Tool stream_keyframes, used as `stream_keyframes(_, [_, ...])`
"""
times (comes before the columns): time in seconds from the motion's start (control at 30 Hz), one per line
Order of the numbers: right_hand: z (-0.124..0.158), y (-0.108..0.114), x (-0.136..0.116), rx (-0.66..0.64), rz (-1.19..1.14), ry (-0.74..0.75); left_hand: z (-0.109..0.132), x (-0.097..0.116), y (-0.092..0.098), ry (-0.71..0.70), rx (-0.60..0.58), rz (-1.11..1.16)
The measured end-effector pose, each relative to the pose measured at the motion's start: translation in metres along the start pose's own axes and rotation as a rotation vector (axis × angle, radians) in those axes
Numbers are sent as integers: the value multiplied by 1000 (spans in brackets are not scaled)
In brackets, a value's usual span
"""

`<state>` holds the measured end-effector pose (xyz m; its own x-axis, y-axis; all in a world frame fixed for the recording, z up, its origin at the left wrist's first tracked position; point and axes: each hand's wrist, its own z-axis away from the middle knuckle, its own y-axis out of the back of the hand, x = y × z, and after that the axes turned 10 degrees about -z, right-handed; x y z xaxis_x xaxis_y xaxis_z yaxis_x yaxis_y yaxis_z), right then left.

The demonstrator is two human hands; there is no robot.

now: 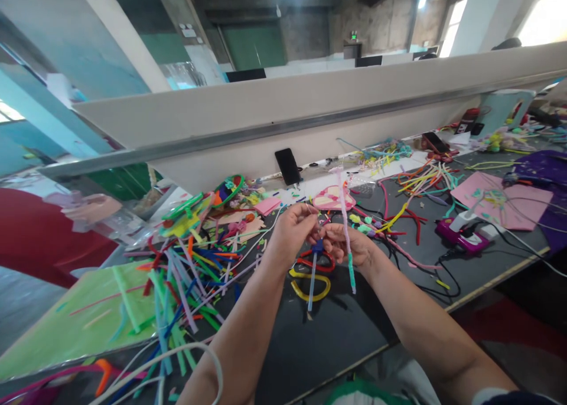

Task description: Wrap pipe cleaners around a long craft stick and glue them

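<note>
My left hand and my right hand meet above the dark table, both closed in a pinch. Between them they hold pipe cleaners. A pale pink and teal pipe cleaner runs up and down through my right hand's fingers. A light blue pipe cleaner with a dark blue twist near its top hangs down between the two hands. Just beneath the hands, red-handled scissors and a yellow loop lie on the table.
A large heap of coloured pipe cleaners covers the table at left, over a green sheet. A black phone leans on the grey partition. A purple glue gun, pink felt and cables lie right.
</note>
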<state>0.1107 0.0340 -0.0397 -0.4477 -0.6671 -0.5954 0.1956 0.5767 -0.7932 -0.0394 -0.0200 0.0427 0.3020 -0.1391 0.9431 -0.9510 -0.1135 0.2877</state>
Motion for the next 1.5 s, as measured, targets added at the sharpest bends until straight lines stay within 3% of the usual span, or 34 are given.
stream_keyframes(0.23, [2, -8, -7, 16, -167, 39, -7, -5, 8, 21, 76, 77])
stream_keyframes(0.47, [5, -13, -4, -127, -100, 8, -3, 3, 8, 68, -18, 123])
stream_keyframes(0.67, [4, -15, -1, -66, -169, -46, 0, 5, 10, 36, -62, 128])
stream_keyframes(0.9, [3, -11, 6, -70, -1, -39, 4, 9, 6, 55, -181, 82])
stream_keyframes(1.13, [5, -15, 5, -83, 70, -22, 5, 9, 2, 52, -169, 37])
stream_keyframes(1.5, [0, -3, 11, -126, 52, -40, 5, 9, 3, 41, -121, -82])
